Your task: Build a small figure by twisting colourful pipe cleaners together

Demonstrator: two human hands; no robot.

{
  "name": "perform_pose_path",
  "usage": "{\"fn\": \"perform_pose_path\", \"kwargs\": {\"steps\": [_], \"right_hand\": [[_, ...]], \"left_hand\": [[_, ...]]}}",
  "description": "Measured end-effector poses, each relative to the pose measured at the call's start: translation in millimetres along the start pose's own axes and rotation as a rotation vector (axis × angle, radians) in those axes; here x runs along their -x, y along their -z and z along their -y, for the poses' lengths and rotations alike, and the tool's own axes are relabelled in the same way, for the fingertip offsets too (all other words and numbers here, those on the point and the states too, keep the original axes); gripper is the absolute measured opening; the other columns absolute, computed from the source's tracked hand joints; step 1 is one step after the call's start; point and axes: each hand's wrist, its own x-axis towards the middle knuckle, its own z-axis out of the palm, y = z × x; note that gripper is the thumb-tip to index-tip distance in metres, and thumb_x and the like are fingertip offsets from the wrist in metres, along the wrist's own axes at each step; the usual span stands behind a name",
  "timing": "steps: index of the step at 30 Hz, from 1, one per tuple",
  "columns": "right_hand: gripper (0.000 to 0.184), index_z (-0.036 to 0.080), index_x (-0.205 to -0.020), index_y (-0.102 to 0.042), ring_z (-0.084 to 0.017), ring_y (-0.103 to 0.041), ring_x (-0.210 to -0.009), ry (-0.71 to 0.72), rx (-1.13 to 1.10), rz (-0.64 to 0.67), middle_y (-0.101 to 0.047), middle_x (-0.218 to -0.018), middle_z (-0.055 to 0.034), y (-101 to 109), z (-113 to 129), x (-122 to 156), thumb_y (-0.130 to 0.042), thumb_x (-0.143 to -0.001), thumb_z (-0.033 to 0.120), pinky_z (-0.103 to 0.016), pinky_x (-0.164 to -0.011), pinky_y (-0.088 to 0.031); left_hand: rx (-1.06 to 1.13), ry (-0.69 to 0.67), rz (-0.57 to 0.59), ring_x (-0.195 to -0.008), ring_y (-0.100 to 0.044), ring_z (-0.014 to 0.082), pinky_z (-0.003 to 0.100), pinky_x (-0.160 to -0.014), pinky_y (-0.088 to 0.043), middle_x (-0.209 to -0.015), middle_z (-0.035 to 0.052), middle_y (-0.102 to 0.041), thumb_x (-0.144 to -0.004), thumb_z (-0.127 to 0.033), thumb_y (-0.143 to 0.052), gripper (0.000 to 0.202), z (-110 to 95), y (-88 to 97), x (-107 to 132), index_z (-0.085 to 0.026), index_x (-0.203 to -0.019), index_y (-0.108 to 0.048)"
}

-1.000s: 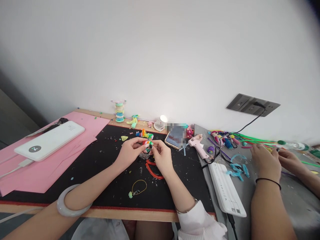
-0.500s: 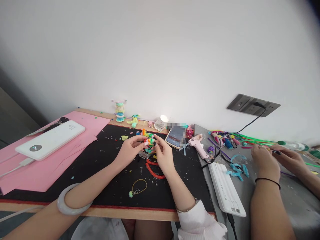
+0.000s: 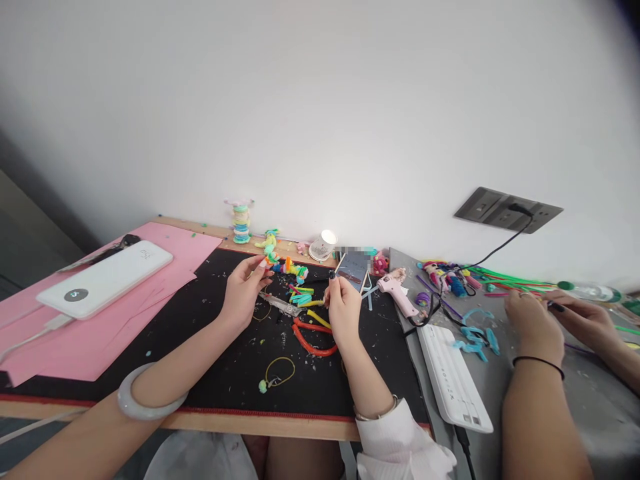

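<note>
My left hand (image 3: 245, 290) pinches a small multicoloured fuzzy pipe-cleaner piece (image 3: 271, 260) between thumb and fingertips. Another striped fuzzy piece (image 3: 296, 270) shows just right of the fingertips; I cannot tell whether the two are joined. My right hand (image 3: 345, 308) is closed, thumb up, in front of the phone (image 3: 353, 269); whatever it pinches is hidden or too small to make out. Between the hands lie scissors with red-orange handles (image 3: 311, 345), their blades pointing left. Short cut pipe-cleaner bits (image 3: 301, 298) in green, turquoise and yellow rest above the handles.
A thin yellow loop (image 3: 280, 372) lies near the front edge of the black mat (image 3: 225, 387). Left are pink sheets (image 3: 115, 327) and a white power bank (image 3: 105, 280). A pink glue gun (image 3: 397, 293), another power bank (image 3: 455, 380) and a co-worker's hands (image 3: 537, 320) are right.
My hands have moved apart: the left went left with the coloured pipe-cleaner piece, the right moved right and down. The scissors and cut bits between them now show more.
</note>
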Motion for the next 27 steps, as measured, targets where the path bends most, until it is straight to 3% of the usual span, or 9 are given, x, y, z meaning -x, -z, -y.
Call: {"fn": "perform_pose_path", "kwargs": {"steps": [4, 7, 12, 18, 22, 27], "right_hand": [[0.025, 0.019, -0.066, -0.052, -0.013, -0.050, -0.056, 0.032, 0.061, 0.003, -0.056, -0.061, 0.0007, 2, -3, -3, -0.041, -0.086, 0.029, -0.024, -0.056, -0.038], [0.011, 0.019, -0.085, -0.059, -0.015, -0.054, -0.068, 0.084, 0.128, 0.117, -0.062, -0.076, -0.0013, 0, -6, -5, -0.049, -0.080, 0.021, -0.027, -0.065, -0.041], [0.028, 0.022, -0.095, -0.061, -0.020, -0.050, -0.088, 0.270, 0.316, 0.391, -0.062, -0.086, -0.0027, -6, -5, -2, -0.059, -0.069, 0.012, -0.032, -0.079, -0.040], [0.037, 0.020, -0.095, -0.060, -0.021, -0.051, -0.085, 0.260, 0.388, 0.317, -0.059, -0.085, -0.0040, -5, -6, -3, -0.048, -0.064, 0.003, -0.035, -0.078, -0.041], [0.030, 0.019, -0.093, -0.065, -0.019, -0.059, -0.085, 0.213, 0.244, 0.287, -0.066, -0.090, -0.0048, -3, -10, -7, -0.043, -0.077, 0.008, -0.032, -0.080, -0.043], [0.031, 0.020, -0.105, -0.061, -0.019, -0.062, -0.089, 0.097, 0.048, 0.205, -0.069, -0.094, -0.0042, -3, -10, -7, -0.039, -0.085, 0.016, -0.032, -0.082, -0.044]], "left_hand": [[0.050, 0.021, -0.026, -0.067, -0.055, 0.0081, 0.021, -0.061, -0.048, -0.082, -0.0001, -0.056, -0.070, -0.038, -0.064, 0.031, 1, -0.2, -1, -0.018, -0.093, -0.059], [0.038, 0.036, -0.022, -0.063, -0.054, 0.0080, 0.021, -0.058, -0.047, -0.078, -0.0014, -0.054, -0.070, -0.042, -0.062, 0.031, 0, -0.9, 0, -0.018, -0.090, -0.058], [-0.006, 0.050, -0.012, -0.059, -0.053, 0.0077, 0.018, -0.053, -0.044, -0.074, -0.0025, -0.051, -0.071, -0.045, -0.060, 0.031, -1, -1.0, 0, -0.019, -0.088, -0.056], [-0.010, 0.071, -0.016, -0.056, -0.051, 0.0077, 0.018, -0.050, -0.042, -0.071, -0.0027, -0.051, -0.070, -0.045, -0.061, 0.032, -1, -0.7, 1, -0.019, -0.088, -0.056], [-0.005, 0.088, 0.018, -0.057, -0.051, 0.0074, 0.018, -0.051, -0.042, -0.072, -0.0031, -0.052, -0.071, -0.045, -0.061, 0.031, -2, -1.8, 3, -0.019, -0.088, -0.057], [-0.016, 0.106, 0.044, -0.056, -0.051, 0.0073, 0.018, -0.049, -0.041, -0.071, -0.0027, -0.051, -0.072, -0.044, -0.060, 0.032, -5, -2.8, 4, -0.019, -0.091, -0.058]]}}
